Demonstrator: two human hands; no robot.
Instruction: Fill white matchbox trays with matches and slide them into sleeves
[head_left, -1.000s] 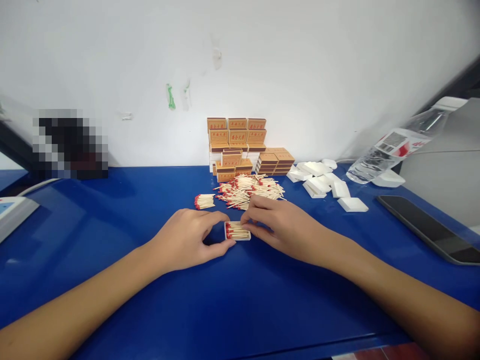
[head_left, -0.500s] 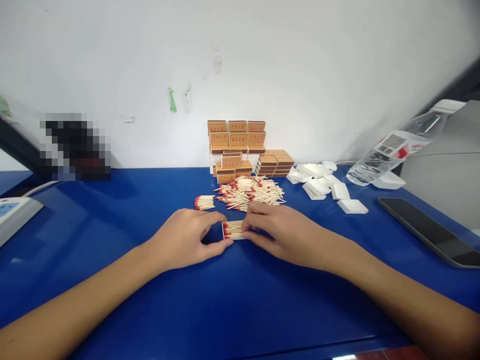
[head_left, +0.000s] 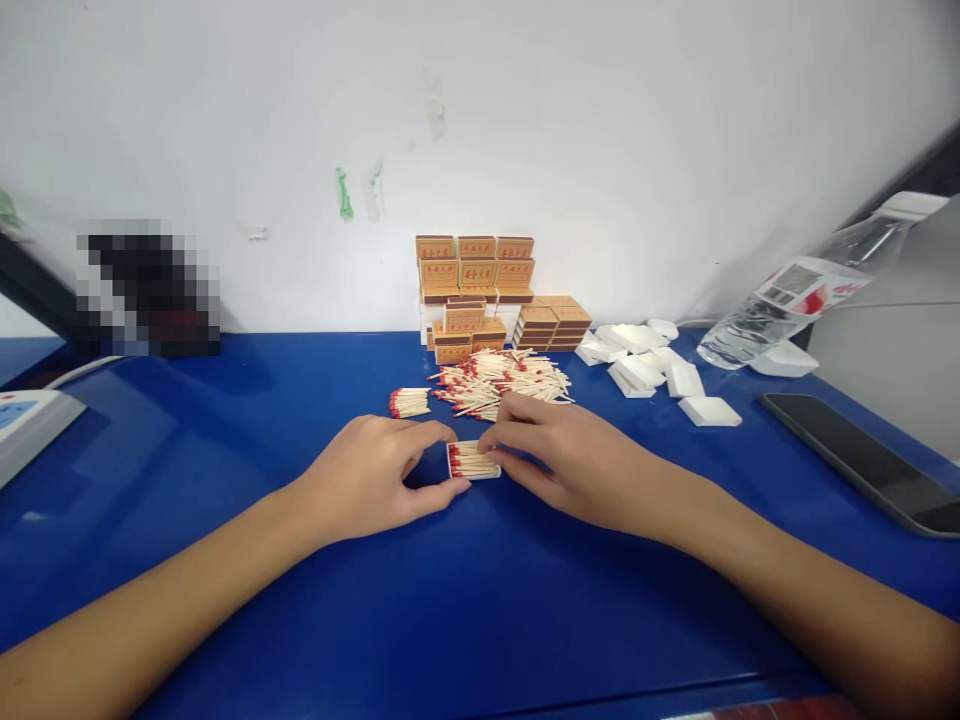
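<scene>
A small white matchbox tray (head_left: 498,474) lies on the blue tabletop, filled with red-tipped matches (head_left: 466,460) whose heads point left. My left hand (head_left: 386,472) holds the tray's left end between thumb and forefinger. From the other side, my right hand (head_left: 555,450) bends over the tray, its fingertips pinched on the matches near their plain ends. Just beyond the hands spreads a loose heap of matches (head_left: 510,380). A smaller, tidier bunch of matches (head_left: 409,402) lies left of that heap.
Orange matchboxes (head_left: 477,272) are stacked against the wall, with more matchboxes (head_left: 553,322) piled beside them. Several white trays (head_left: 637,362) are scattered at right. A plastic bottle (head_left: 802,285) leans there, near a phone (head_left: 862,460). A white power strip (head_left: 37,420) is at far left.
My right fingers have shifted slightly up and left over the matches, exposing the tray's right end. My left hand keeps its hold on the tray. The view has shifted slightly.
</scene>
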